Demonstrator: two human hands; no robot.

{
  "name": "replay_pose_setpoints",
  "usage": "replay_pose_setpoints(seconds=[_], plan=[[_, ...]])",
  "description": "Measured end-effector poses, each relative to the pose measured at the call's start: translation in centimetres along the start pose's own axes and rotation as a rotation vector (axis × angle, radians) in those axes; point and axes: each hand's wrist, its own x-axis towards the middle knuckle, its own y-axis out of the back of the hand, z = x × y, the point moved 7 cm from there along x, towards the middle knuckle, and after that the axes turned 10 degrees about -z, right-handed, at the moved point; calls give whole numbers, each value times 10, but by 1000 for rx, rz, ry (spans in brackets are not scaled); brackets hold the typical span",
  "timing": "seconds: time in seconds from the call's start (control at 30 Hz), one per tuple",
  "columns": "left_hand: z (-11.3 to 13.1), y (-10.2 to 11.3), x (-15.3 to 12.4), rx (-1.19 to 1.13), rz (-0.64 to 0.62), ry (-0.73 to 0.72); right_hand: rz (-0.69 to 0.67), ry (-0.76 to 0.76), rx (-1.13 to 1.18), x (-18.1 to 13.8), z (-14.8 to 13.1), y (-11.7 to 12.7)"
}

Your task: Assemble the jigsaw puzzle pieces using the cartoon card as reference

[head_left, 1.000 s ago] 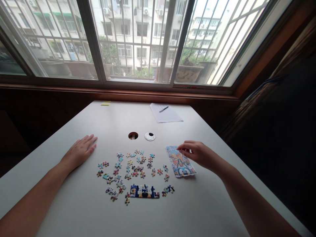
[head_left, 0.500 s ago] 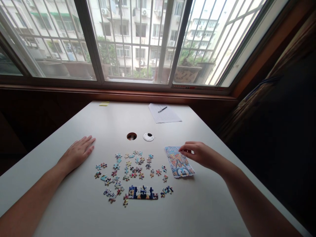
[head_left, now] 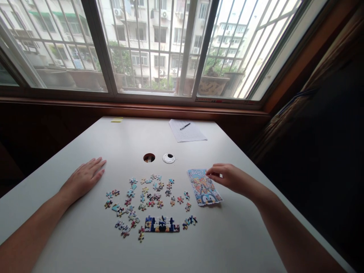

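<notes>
Card [head_left: 205, 189] is mostly blue, puzzle strip [head_left: 162, 224] seemingly navy.

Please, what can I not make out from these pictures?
In the head view:
Printed card: the right hand covers part of its edge; whether it pinches is unclear.
Sheet of paper: writing too small.
Loose puzzle pieces: prints too small.
Round hole: contents too dark and small.
Right forearm: cut off by the bottom edge.

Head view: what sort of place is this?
Probably a room in a flat: a white table stands by a barred window, with an apartment-like building opposite.
</notes>
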Motion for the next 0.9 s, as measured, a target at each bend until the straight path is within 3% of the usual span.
replay_pose_setpoints(seconds=[0.9], plan=[[4, 7, -2, -17, 60, -10, -2, 3, -51, 2, 6, -5]])
